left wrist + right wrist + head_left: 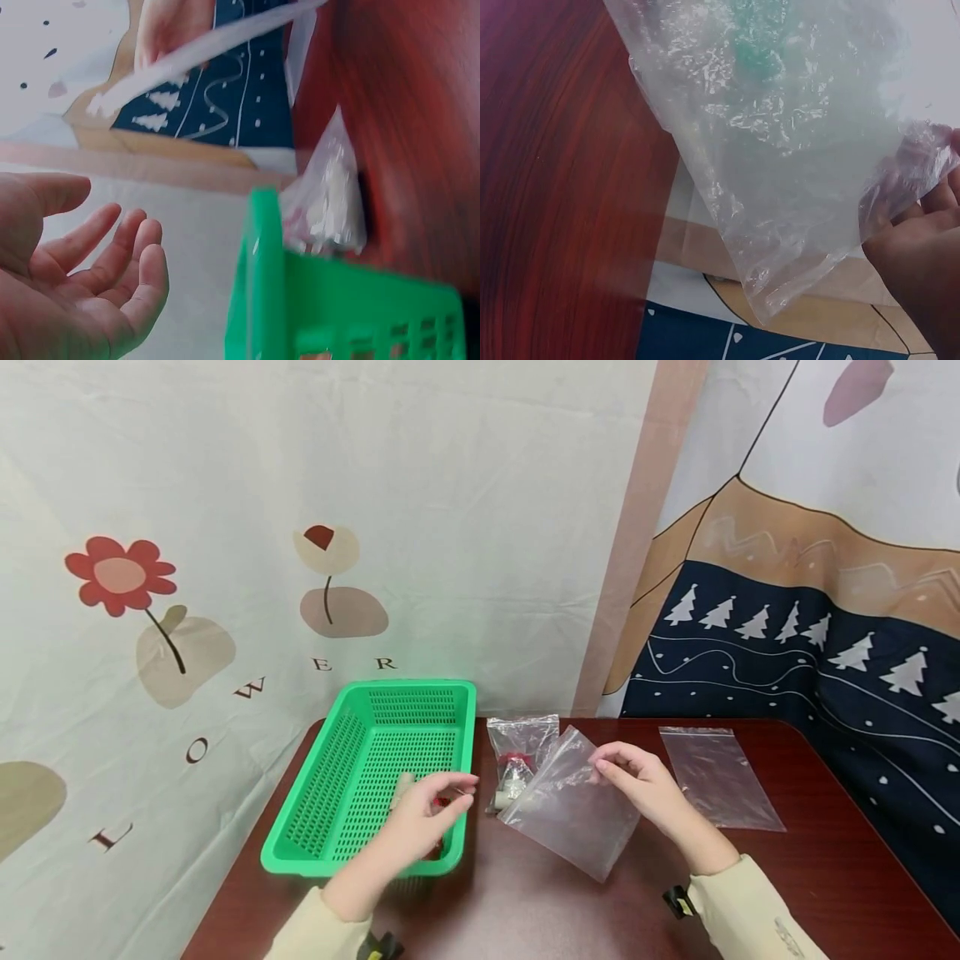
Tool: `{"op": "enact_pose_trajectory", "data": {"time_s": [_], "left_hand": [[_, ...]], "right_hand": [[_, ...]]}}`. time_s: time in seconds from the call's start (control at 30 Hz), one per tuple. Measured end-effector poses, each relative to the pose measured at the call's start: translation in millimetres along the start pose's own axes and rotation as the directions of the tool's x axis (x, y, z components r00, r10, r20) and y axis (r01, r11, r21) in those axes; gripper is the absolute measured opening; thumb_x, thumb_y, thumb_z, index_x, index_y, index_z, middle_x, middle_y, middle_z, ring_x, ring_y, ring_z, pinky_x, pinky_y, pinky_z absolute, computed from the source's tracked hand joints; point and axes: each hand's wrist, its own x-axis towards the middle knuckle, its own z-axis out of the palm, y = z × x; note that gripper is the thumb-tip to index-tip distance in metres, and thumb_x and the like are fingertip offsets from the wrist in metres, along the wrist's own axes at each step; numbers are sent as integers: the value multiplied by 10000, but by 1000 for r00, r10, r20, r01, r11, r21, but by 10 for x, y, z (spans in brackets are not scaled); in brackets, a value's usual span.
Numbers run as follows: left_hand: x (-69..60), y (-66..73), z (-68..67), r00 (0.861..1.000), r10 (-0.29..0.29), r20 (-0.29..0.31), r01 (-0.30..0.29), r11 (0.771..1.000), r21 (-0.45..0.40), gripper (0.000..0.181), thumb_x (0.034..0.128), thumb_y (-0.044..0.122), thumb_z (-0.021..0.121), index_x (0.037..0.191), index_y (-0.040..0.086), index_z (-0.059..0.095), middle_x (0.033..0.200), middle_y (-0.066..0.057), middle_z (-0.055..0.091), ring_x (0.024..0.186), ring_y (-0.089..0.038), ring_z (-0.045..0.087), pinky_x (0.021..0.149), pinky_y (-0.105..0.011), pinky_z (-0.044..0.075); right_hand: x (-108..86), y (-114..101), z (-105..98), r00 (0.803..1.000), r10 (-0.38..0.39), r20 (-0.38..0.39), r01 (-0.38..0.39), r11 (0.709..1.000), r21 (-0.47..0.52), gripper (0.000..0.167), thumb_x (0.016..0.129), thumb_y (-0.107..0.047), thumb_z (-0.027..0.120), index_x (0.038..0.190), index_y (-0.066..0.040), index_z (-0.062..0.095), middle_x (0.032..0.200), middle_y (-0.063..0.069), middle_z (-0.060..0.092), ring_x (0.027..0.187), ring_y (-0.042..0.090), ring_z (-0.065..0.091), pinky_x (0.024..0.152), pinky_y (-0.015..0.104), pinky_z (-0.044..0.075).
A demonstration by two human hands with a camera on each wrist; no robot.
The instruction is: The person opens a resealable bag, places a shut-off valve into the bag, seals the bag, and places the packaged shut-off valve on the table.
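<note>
My right hand [637, 781] pinches the edge of a clear zip bag [577, 818], which hangs tilted above the table. In the right wrist view the same bag [780, 150] spreads wide, its edge gathered between thumb and fingers. My left hand [427, 814] is over the right side of the green basket [467, 727], and the left wrist view shows the palm and loosely bent fingers [112, 255] holding nothing. Below it in the basket lie a pale cylindrical piece [403, 785] and something red, partly hidden by the hand.
A filled clear bag [517, 760] with red and whitish items lies right of the basket, partly behind the held bag. Another flat clear bag [723, 781] lies on the right of the dark red table [517, 910]. Printed curtains [510, 527] hang behind.
</note>
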Motion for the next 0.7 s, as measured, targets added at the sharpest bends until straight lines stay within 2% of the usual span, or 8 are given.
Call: {"op": "enact_pose_trajectory", "data": {"time_s": [0.1,0.2,0.33,0.4,0.53,0.7], "left_hand": [[28,47,129,999,-9,38,10,999,-32,279,928,266,600,1183,157,631,1143,-29,653,986,-144,597,806,-224,506],[54,94,226,997,-11,74,19,994,-109,280,942,275,580,1174,128,636,1139,-58,665,1001,-198,623,805,-227,516],[84,146,331,991,-27,134,61,963,-262,297,937,202,591,1171,21,623,1082,-160,679,958,-240,660,801,-271,552],[93,165,370,988,-40,151,85,949,-305,307,926,178,607,1164,-14,619,1061,-192,677,915,-218,671,801,-308,561],[105,184,420,985,-54,161,104,942,-320,288,900,133,636,1128,-43,634,1021,-201,679,836,-152,667,768,-318,569],[99,164,452,980,-70,184,130,931,-340,254,877,70,647,1089,-69,647,972,-206,686,791,-130,666,728,-257,568]], "right_hand": [[25,14,33,999,-8,32,8,1000,-6,135,939,-88,566,1031,-6,621,806,73,637,760,120,632,738,227,547],[38,36,70,998,-21,60,21,1000,1,116,931,-66,571,1008,4,623,787,95,638,736,117,622,716,235,550],[43,67,121,995,-20,94,21,1000,-11,95,928,-64,575,994,-20,628,774,111,630,715,120,597,673,240,537],[46,78,148,993,-18,115,20,1000,-23,92,928,-69,576,994,-32,630,769,114,625,710,125,588,651,246,529],[53,88,196,990,-6,143,13,999,-43,85,925,-77,585,990,-50,633,757,110,612,698,123,575,621,246,518],[70,101,236,989,-20,150,27,999,-47,78,918,-65,591,975,-43,638,747,122,592,663,101,545,565,246,489]]}}
